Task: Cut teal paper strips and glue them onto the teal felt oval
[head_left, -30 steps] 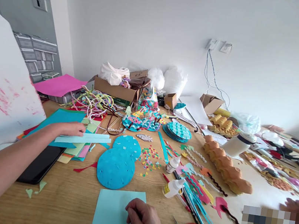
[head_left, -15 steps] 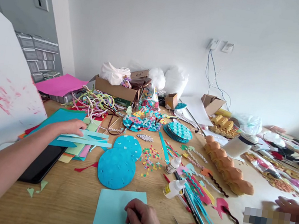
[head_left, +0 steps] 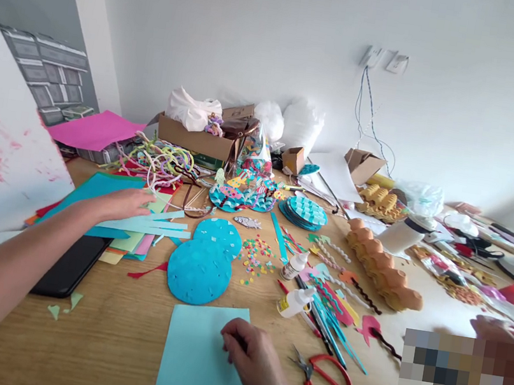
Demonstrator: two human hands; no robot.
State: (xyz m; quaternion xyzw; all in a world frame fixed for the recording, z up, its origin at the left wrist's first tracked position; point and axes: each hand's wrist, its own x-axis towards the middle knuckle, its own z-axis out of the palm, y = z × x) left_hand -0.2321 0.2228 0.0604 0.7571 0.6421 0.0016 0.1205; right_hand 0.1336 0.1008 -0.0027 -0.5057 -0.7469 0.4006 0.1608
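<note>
My left hand (head_left: 127, 204) reaches across to the far left and hovers over several pale blue paper strips (head_left: 162, 225). Its fingers are stretched out, and nothing shows in them. The strips lie fanned over a stack of coloured paper (head_left: 140, 244). Close in front of me, my right hand (head_left: 249, 346) rests on a light blue sheet (head_left: 194, 350) with its fingers curled in; I see nothing in them. Beyond the sheet lie two overlapping blue paper discs (head_left: 199, 272) with small bits on them. Red-handled scissors (head_left: 310, 371) lie to the right of my right hand.
Two glue bottles (head_left: 294, 302) stand near scattered paper dots (head_left: 257, 257). A black tablet (head_left: 69, 267) lies under my left forearm. An orange egg-carton strip (head_left: 383, 269) and a white bottle (head_left: 406, 234) are farther right. Another person's hand (head_left: 501, 331) is at the right edge.
My left hand has lifted off the strips and moved slightly away from me, its fingers straightening. The strips now lie fanned out. The view has tilted down a little; my right hand stays on the sheet.
</note>
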